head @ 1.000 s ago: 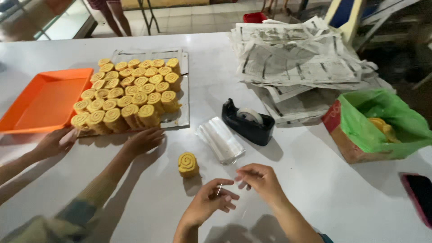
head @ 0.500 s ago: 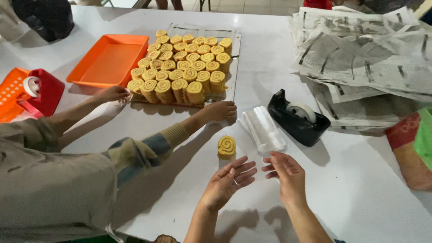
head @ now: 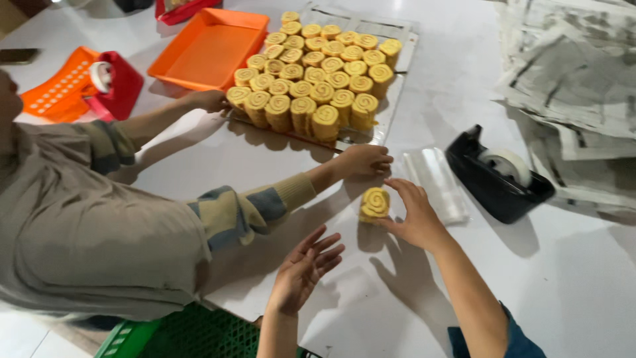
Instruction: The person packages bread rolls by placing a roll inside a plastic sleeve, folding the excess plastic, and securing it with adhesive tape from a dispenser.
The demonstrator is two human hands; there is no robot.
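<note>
Right hand on the lone yellow roll

Right hand (head: 414, 215) fingers curl loosely round the single spiral roll (head: 375, 203), touching its side, roll standing on the white table (head: 583, 278). Left hand (head: 303, 270) is spread open, holding nothing, just nearby. Further out: a co-worker's hand (head: 363, 160), clear bags (head: 437, 183), black tape dispenser (head: 497, 174), tray of rolls (head: 318, 76).

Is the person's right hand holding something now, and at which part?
The right hand grips the single yellow swirl roll by its side; the left hand is open and holds nothing.
</note>
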